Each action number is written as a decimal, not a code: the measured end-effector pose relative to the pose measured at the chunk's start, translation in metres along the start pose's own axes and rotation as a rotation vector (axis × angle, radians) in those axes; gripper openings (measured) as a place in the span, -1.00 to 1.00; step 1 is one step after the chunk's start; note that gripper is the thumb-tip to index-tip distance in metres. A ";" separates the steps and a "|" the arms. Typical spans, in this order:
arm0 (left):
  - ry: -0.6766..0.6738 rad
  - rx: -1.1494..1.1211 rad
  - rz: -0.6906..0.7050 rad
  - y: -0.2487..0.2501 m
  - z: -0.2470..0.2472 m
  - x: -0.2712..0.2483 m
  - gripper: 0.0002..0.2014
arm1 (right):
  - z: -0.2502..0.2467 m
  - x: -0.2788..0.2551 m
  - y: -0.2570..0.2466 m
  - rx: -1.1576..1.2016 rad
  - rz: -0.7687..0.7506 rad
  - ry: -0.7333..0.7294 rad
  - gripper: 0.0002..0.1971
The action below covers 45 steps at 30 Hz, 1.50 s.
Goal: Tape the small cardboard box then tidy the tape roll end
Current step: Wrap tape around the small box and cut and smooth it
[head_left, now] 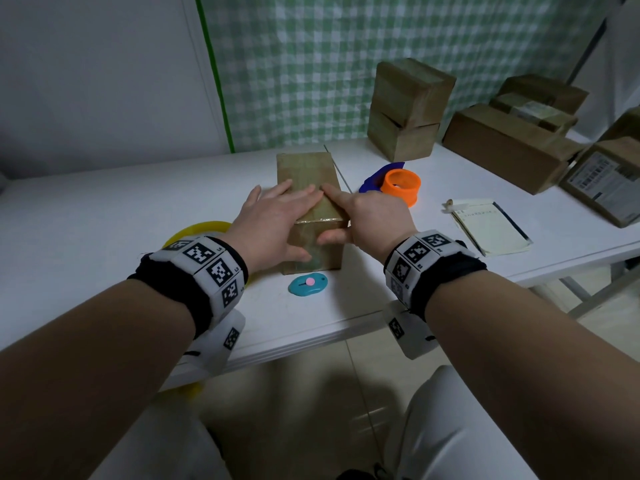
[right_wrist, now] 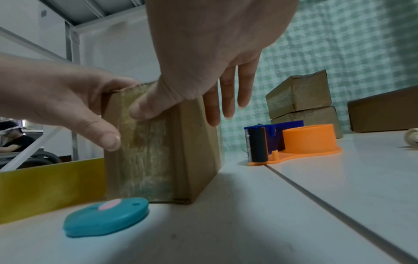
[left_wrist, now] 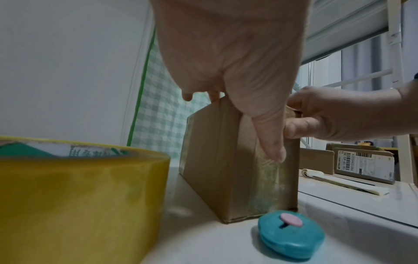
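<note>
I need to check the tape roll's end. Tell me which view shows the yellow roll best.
The left wrist view: the tape roll fills the foreground, top rim visible, though no loose end shows. In the head view the left hand and wrist hide most of it; the right wrist view shows only its side.

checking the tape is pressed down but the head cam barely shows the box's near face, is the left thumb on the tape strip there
Observer: Yes. In the left wrist view the left hand has its thumb pressed on the glossy tape strip running down the near face of the small cardboard box.
Operator: where's the tape roll, my view of it is blocked by the left wrist
Observer: The yellow tape roll lies flat to the left of the box, with no hand on it.
Operator: and the right thumb
Observer: In the right wrist view the right hand has its thumb on that same strip, just below the top edge.
</note>
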State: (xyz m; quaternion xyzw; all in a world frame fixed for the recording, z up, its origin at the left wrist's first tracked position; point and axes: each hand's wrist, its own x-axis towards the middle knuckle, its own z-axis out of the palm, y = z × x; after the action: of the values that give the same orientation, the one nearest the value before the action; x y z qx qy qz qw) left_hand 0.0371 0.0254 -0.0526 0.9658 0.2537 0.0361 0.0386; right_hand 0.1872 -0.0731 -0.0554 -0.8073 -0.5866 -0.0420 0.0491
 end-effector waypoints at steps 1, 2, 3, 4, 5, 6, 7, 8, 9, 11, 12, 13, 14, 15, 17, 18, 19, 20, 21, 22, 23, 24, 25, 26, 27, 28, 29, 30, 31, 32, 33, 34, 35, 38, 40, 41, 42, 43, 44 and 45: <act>-0.004 -0.001 -0.002 0.001 0.000 -0.001 0.01 | 0.001 0.000 -0.001 -0.006 0.004 -0.003 -0.07; -0.009 -0.001 -0.002 0.002 -0.001 -0.001 0.01 | 0.002 -0.001 -0.001 -0.011 0.008 -0.005 -0.06; -0.015 -0.002 0.000 0.003 -0.002 -0.002 0.01 | 0.002 -0.002 -0.002 -0.016 0.010 -0.005 -0.05; -0.023 -0.009 0.003 0.003 -0.002 -0.003 0.02 | 0.000 -0.002 -0.003 -0.025 0.010 -0.008 -0.05; -0.030 -0.020 0.002 0.004 -0.003 -0.004 0.02 | -0.002 -0.002 -0.004 -0.041 0.005 -0.011 -0.05; -0.036 -0.030 -0.004 0.004 -0.004 -0.004 0.02 | -0.006 -0.002 -0.005 -0.065 -0.002 -0.011 -0.06; -0.040 -0.031 -0.014 0.004 -0.005 -0.005 0.02 | -0.010 -0.001 -0.008 -0.093 -0.011 -0.008 -0.07; -0.042 -0.023 -0.027 0.005 -0.006 -0.006 0.01 | -0.013 -0.001 -0.011 -0.117 -0.021 -0.001 -0.08; -0.044 -0.015 -0.039 0.006 -0.008 -0.006 -0.01 | -0.015 0.000 -0.014 -0.129 -0.034 0.007 -0.10; -0.057 -0.014 -0.052 0.008 -0.010 -0.005 -0.03 | -0.015 0.001 -0.023 -0.116 -0.064 0.010 -0.14; -0.064 -0.017 -0.053 0.010 -0.011 -0.005 -0.04 | -0.014 0.001 -0.026 -0.105 -0.080 0.007 -0.15; -0.070 -0.017 -0.051 0.011 -0.012 -0.004 -0.05 | -0.012 0.002 -0.029 -0.096 -0.092 0.006 -0.16; -0.075 -0.012 -0.048 0.011 -0.012 -0.002 -0.05 | -0.011 0.002 -0.030 -0.088 -0.097 0.005 -0.16; -0.077 0.001 -0.044 0.012 -0.013 -0.002 -0.06 | -0.011 0.002 -0.029 -0.082 -0.098 0.005 -0.17; -0.063 0.042 -0.040 0.011 -0.013 -0.001 -0.10 | -0.011 0.002 -0.026 -0.088 -0.104 -0.002 -0.18; -0.049 0.057 -0.044 0.010 -0.012 -0.002 -0.13 | -0.012 0.002 -0.023 -0.105 -0.114 -0.010 -0.19; -0.033 0.064 -0.051 0.009 -0.012 -0.003 -0.14 | -0.013 0.002 -0.021 -0.124 -0.126 -0.020 -0.19; -0.018 0.067 -0.057 0.009 -0.012 -0.004 -0.15 | -0.014 0.002 -0.019 -0.139 -0.136 -0.027 -0.20; -0.008 0.073 -0.060 0.008 -0.013 -0.005 -0.16 | -0.015 0.002 -0.017 -0.147 -0.141 -0.034 -0.20; -0.003 0.085 -0.060 0.007 -0.013 -0.007 -0.16 | -0.016 0.002 -0.016 -0.149 -0.141 -0.041 -0.21; -0.001 0.099 -0.059 0.006 -0.014 -0.008 -0.16 | -0.016 0.002 -0.014 -0.148 -0.138 -0.049 -0.21; -0.002 0.110 -0.062 0.004 -0.015 -0.008 -0.16 | -0.016 0.002 -0.012 -0.147 -0.134 -0.053 -0.21; -0.006 0.116 -0.069 0.003 -0.016 -0.009 -0.17 | -0.017 0.001 -0.009 -0.150 -0.128 -0.055 -0.21; -0.011 0.119 -0.078 0.002 -0.017 -0.010 -0.18 | -0.017 -0.001 -0.006 -0.158 -0.120 -0.057 -0.22; -0.017 0.120 -0.086 0.001 -0.018 -0.011 -0.20 | -0.019 -0.002 -0.003 -0.170 -0.108 -0.062 -0.23; -0.025 0.117 -0.097 0.001 -0.019 -0.012 -0.22 | -0.020 -0.003 -0.001 -0.182 -0.097 -0.070 -0.24; -0.033 0.109 -0.117 0.002 -0.020 -0.014 -0.24 | -0.021 -0.003 0.001 -0.189 -0.089 -0.076 -0.26; -0.038 0.096 -0.145 0.002 -0.022 -0.016 -0.27 | -0.022 -0.003 0.002 -0.190 -0.084 -0.081 -0.27; -0.036 0.080 -0.170 0.002 -0.024 -0.017 -0.30 | -0.023 -0.003 0.002 -0.188 -0.081 -0.088 -0.29; -0.028 0.064 -0.185 0.002 -0.026 -0.018 -0.34 | -0.025 -0.003 0.002 -0.182 -0.075 -0.096 -0.31; -0.017 0.044 -0.188 0.002 -0.028 -0.019 -0.39 | -0.027 -0.002 0.002 -0.173 -0.064 -0.111 -0.33; -0.007 0.008 -0.181 0.000 -0.030 -0.019 -0.43 | -0.030 -0.002 0.001 -0.159 -0.048 -0.129 -0.35; -0.001 -0.044 -0.167 -0.001 -0.032 -0.018 -0.45 | -0.032 -0.003 0.000 -0.137 -0.024 -0.146 -0.35; -0.036 -0.259 -0.163 -0.006 -0.037 -0.016 -0.37 | -0.037 -0.002 -0.012 0.000 0.074 -0.186 -0.20; -0.087 -0.344 -0.184 -0.008 -0.040 -0.016 -0.27 | -0.036 0.001 -0.021 0.074 0.141 -0.220 -0.04; -0.103 -0.377 -0.187 -0.009 -0.040 -0.015 -0.26 | -0.034 0.002 -0.024 0.100 0.175 -0.236 0.02; -0.113 -0.414 -0.187 -0.011 -0.040 -0.014 -0.26 | -0.032 0.004 -0.028 0.123 0.209 -0.244 0.06; -0.122 -0.449 -0.186 -0.012 -0.039 -0.014 -0.26 | -0.029 0.006 -0.031 0.144 0.241 -0.245 0.09; -0.129 -0.482 -0.180 -0.013 -0.038 -0.013 -0.27 | -0.026 0.009 -0.033 0.166 0.270 -0.238 0.09; -0.137 -0.511 -0.178 -0.014 -0.037 -0.012 -0.28 | -0.024 0.011 -0.036 0.193 0.294 -0.228 0.07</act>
State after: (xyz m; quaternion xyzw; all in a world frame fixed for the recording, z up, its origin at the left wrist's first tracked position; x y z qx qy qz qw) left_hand 0.0167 0.0342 -0.0174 0.8989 0.3171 0.0299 0.3009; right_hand 0.1564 -0.0545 -0.0294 -0.8754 -0.4654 0.1136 0.0650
